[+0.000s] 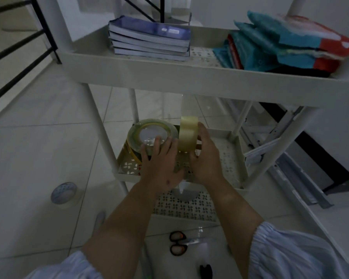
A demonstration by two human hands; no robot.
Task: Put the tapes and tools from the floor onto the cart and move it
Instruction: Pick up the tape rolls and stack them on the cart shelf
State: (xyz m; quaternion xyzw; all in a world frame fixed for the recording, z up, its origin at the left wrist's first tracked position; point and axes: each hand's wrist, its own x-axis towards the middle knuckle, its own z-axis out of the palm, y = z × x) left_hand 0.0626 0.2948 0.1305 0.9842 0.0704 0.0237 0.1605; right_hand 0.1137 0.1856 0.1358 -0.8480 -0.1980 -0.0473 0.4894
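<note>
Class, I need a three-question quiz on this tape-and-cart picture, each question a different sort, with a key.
1. True or false: the scissors already lie on the cart.
2. Which hand has its grip on the upright pale yellow tape roll? A left, B right, C neither.
3. Fill in: the left hand rests on the flat clear tape roll on the cart's ____ shelf.

Key: 1 false, they lie on the floor. 2 B, the right hand. 3 middle; the patterned tape roll is on the floor.
</note>
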